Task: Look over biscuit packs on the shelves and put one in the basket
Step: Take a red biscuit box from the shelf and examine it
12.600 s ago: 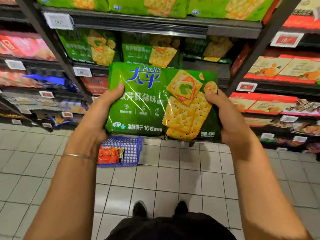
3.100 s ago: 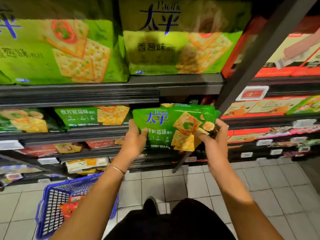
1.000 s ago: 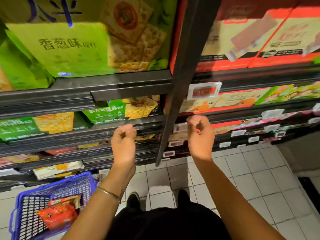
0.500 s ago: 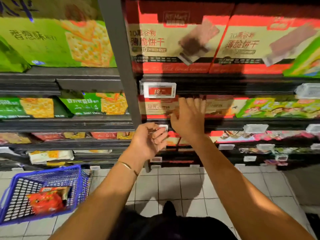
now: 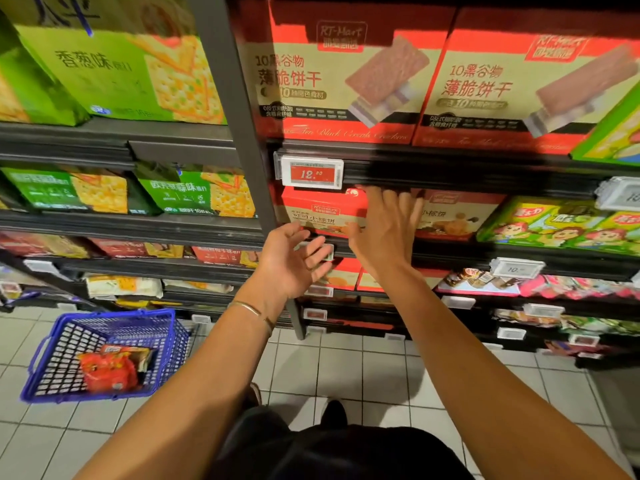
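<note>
Both hands reach toward a red and beige biscuit box point(image 5: 320, 211) on the middle shelf right of the grey upright. My right hand point(image 5: 382, 233) has its fingers spread flat against the front of that box row. My left hand point(image 5: 294, 259) is open, palm turned up, just below the box's lower left corner and holding nothing. Green cracker packs point(image 5: 197, 194) fill the shelves to the left. The blue basket point(image 5: 52, 344) stands on the floor at lower left with a red snack pack point(image 5: 109, 372) inside.
Large red biscuit boxes point(image 5: 339, 77) line the shelf above, with a red price tag point(image 5: 311, 173) on the shelf edge. A grey shelf upright point(image 5: 239, 133) divides the two bays. Green cartoon boxes point(image 5: 561, 223) sit to the right. My feet stand on white floor tiles point(image 5: 363, 375).
The green cracker pack has gone back on the left shelf. Both hands then opened and shifted right to the red box bay; the right hand's fingers have spread wider over the box front.
</note>
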Available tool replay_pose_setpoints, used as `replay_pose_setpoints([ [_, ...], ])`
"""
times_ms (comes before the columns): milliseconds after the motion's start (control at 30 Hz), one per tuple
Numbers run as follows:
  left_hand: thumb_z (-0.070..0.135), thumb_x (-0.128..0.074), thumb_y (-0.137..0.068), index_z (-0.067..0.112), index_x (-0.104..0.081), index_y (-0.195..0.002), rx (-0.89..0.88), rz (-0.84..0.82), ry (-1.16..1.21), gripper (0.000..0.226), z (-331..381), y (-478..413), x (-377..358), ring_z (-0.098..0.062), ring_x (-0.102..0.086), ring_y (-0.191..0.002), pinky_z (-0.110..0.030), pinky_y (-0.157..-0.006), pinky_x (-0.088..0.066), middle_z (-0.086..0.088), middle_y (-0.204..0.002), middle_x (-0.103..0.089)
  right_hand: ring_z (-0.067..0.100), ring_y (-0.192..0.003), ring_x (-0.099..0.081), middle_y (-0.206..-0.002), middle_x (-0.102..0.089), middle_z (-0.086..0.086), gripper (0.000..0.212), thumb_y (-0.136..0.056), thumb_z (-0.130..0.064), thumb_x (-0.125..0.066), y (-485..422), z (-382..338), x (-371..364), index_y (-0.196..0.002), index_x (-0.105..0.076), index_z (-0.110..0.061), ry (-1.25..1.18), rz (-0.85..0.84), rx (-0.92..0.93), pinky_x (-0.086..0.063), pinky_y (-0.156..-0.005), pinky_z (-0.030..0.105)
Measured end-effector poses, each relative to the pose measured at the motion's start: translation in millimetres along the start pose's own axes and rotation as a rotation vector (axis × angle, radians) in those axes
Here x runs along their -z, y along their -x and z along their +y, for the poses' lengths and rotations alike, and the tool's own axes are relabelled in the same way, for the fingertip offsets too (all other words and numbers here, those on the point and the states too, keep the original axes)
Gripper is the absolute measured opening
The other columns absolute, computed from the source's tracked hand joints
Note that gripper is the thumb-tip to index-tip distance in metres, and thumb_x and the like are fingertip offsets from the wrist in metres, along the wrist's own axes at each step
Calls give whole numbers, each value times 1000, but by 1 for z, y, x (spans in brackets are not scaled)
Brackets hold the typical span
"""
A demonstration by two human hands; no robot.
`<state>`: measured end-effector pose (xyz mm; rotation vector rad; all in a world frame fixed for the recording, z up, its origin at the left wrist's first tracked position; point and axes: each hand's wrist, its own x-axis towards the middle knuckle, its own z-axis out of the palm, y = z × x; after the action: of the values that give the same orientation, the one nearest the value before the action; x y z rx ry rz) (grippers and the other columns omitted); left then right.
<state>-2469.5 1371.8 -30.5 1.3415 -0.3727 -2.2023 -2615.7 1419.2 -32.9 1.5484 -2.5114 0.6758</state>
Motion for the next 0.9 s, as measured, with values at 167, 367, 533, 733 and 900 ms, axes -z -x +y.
replay_pose_setpoints([
  [167,43,-53,-105,20,-37,-159,-19,-49,32,61,-3,-4,-11,-33,-63,-127,-50,-94,-53,-16,-137,-64,38,-111,-58,-103,-70,11,23,-87,-28,-79,-20,9,2,-104,-71,-17,-183,-49,-87,-34,-105,49],
  [367,47,-56,-105,25,-54,-143,-21,-65,8,44,-5,-6,-30,-29,-60,-133,-50,-110,-48,-17,-145,-57,32,-96,-63,-88,-72,4,30,-82,-43,-85,-28,15,-5,-87,-69,-17,-464,-113,-150,-44,-100,47],
  [533,47,-61,-101,29,-63,-111,-12,-36,-53,21,-9,-11,-30,-27,-59,-131,-47,-105,-48,-15,-141,-56,32,-109,-55,-104,-73,9,56,-74,-59,-84,-15,5,-12,-104,-73,-14,-360,65,-188,-30,-104,45],
  [733,48,-63,-101,33,-51,-149,-54,-22,-55,51,-15,-12,-25,-25,-56,-132,-47,-94,-55,-9,-146,-54,13,-107,-54,-109,-49,-14,46,-73,-36,-88,7,2,-9,-113,-66,-31,-789,115,-251,-54,-93,40],
  [900,46,-61,-102,22,-61,-119,-53,-17,-84,30,-22,-10,-10,-24,-67,-112,-38,-71,-60,-7,-120,-70,5,-114,-62,-121,-61,-18,63,-69,-30,-92,17,23,4,-118,-56,-42,-1022,113,-335,-60,-94,40],
])
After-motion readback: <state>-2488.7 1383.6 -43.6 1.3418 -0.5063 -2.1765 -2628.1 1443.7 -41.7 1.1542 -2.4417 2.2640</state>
